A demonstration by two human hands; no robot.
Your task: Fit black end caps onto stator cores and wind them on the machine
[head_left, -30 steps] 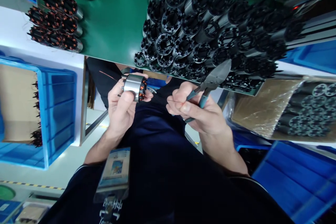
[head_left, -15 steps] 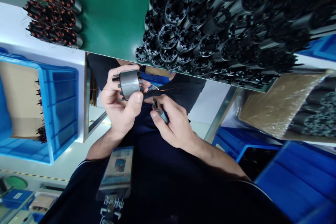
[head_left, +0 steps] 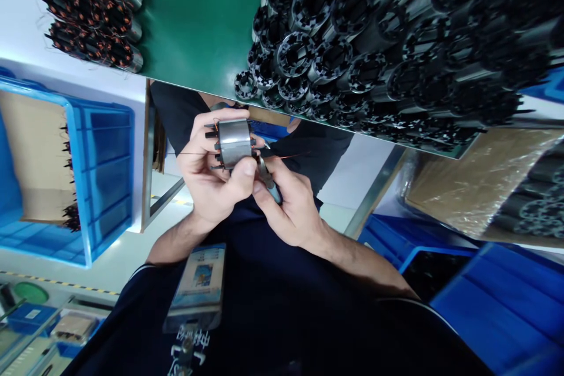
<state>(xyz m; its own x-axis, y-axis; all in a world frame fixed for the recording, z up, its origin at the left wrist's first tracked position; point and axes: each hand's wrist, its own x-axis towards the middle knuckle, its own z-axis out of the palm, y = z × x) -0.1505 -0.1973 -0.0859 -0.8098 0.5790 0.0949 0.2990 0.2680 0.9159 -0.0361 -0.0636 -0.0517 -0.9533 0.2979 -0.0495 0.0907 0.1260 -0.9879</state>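
My left hand (head_left: 209,179) is closed around a motor stator (head_left: 234,140), a silvery metal ring with black toothed ends and some copper winding. The thumb presses on its near side. In my right hand (head_left: 293,208) are small cutting pliers (head_left: 269,181) with a grey-blue handle. Their metal jaws reach up to the stator's right end, close by my left thumb; whether they are shut on a wire cannot be made out. A thin copper wire (head_left: 296,156) runs out to the right past my fingers. Just beyond the stator shows a small pointed metal tip (head_left: 267,145), its other end hidden.
Wound stators (head_left: 94,17) are grouped on the green table (head_left: 189,23) at the left. Many black-ended stator cores (head_left: 295,54) are stacked at the right. A blue crate (head_left: 103,164) stands at left; blue bins (head_left: 497,305) and a cardboard box (head_left: 462,176) are at right.
The plier jaws have come up from below right to the stator's right end, and my two hands are now closer together. The whole view has shifted slightly.
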